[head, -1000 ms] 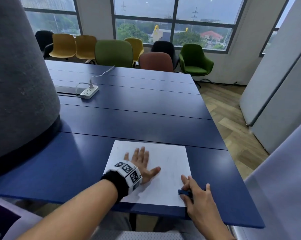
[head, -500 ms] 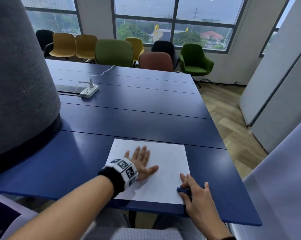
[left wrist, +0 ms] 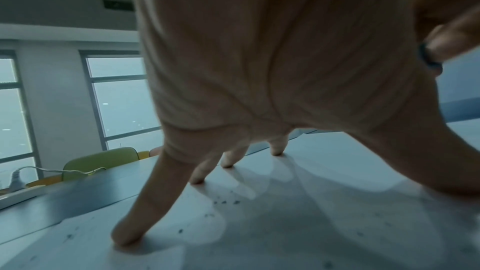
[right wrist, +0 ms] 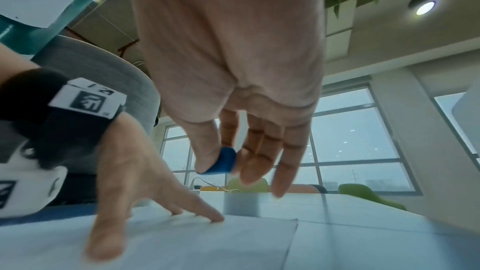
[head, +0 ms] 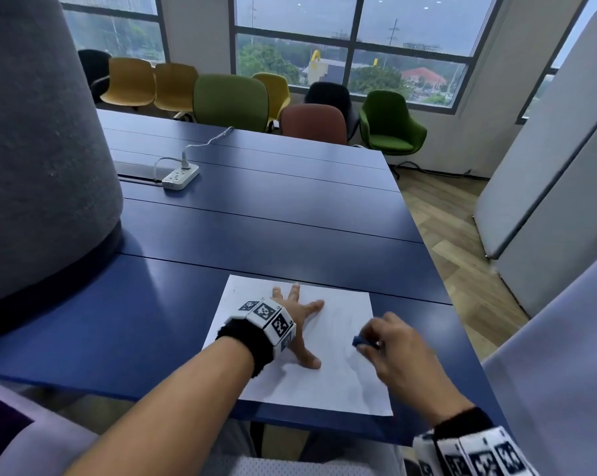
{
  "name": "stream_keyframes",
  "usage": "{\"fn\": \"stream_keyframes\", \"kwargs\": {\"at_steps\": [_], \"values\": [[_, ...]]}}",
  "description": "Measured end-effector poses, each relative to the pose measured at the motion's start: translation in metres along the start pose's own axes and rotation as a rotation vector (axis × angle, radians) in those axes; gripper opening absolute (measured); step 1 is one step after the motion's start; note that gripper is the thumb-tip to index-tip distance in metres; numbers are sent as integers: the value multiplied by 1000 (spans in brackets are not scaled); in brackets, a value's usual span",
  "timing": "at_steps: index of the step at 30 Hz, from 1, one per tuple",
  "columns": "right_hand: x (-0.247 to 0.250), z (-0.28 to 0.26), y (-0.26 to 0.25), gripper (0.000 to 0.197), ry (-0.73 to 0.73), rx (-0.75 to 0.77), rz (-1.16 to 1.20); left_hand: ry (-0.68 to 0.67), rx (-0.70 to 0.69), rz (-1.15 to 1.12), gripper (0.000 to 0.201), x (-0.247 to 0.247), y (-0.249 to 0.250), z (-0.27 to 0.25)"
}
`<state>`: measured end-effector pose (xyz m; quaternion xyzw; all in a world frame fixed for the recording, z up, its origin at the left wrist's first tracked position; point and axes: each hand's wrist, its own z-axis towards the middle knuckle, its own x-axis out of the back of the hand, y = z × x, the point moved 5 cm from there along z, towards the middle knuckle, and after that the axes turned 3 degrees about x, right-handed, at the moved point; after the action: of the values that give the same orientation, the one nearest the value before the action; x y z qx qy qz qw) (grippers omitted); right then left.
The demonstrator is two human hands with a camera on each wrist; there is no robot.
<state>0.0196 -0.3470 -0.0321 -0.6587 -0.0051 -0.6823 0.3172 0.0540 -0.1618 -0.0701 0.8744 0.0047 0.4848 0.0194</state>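
Head view: the left hand (head: 300, 324) lies spread, fingers straight, on the white paper (head: 345, 383) near the front edge of the tabletop (head: 256, 235), likely pinning the sheet against sliding. The right hand (head: 403, 359) has its grip clamped on a blue eraser (head: 358, 340) over the sheet's right part.

Left wrist view: the fingertips (left wrist: 197, 180) press the paper; dark crumbs (left wrist: 223, 202) beside them look like rubbing residue.

Right wrist view: thumb and fingers pinch the eraser (right wrist: 223, 160), apparently lifted off the sheet, poised for a stroke.
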Motion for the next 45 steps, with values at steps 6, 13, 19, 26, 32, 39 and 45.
{"fn": "stream_keyframes", "kwargs": {"at_steps": [6, 13, 19, 26, 32, 39, 45], "values": [[-6, 83, 19, 7, -86, -45, 42, -43, 35, 12, 132, 2, 0, 9], [-23, 111, 28, 11, -155, -113, 47, -30, 36, -11, 134, -2, -3, 17], [-28, 101, 26, 11, -228, -120, 157, -12, 36, -6, 135, -4, -3, 20], [-29, 102, 27, 11, -182, -152, 220, 11, 32, -13, 136, -7, -4, 23], [-26, 109, 30, 12, -178, -164, 187, 8, 25, -18, 136, -7, -4, 25], [-32, 103, 23, 11, -334, -114, 202, 10, 25, -32, 137, -9, -5, 26], [-34, 103, 24, 10, -286, -74, 190, 18, 24, -37, 136, -11, -5, 28]]}}
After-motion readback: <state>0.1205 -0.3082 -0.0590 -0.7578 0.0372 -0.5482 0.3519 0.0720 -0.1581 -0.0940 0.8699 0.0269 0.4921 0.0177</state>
